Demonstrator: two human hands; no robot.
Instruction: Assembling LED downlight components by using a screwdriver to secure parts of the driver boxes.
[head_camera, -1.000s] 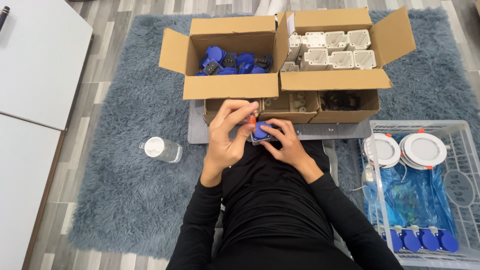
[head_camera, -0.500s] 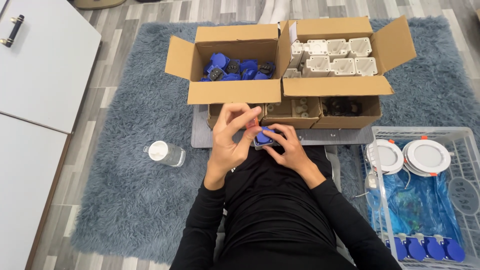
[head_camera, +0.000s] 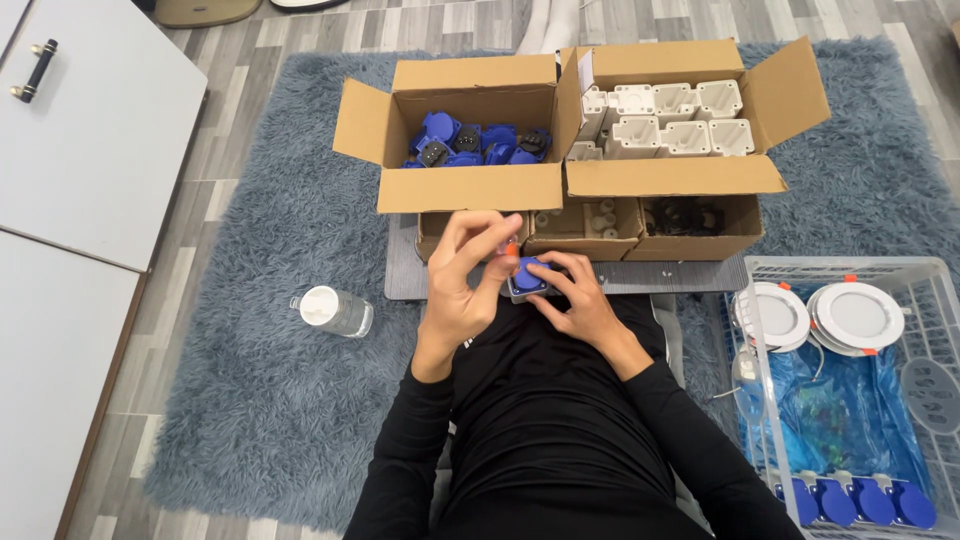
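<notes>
At frame centre the right hand (head_camera: 580, 305) cups a blue socket (head_camera: 530, 277), fingers curled round it; the left hand (head_camera: 470, 280) pinches a small orange-tipped tool (head_camera: 510, 250) above it. Finished blue pieces (head_camera: 860, 503) sit lower right; the upper-centre box (head_camera: 470, 187) looks well stocked with blue parts, so much is left.

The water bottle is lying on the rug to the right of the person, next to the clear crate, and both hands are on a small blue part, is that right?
Not quite. In the head view the water bottle lies on the rug to the person's left, away from the clear crate. The left hand and right hand are on the small blue part.
</notes>
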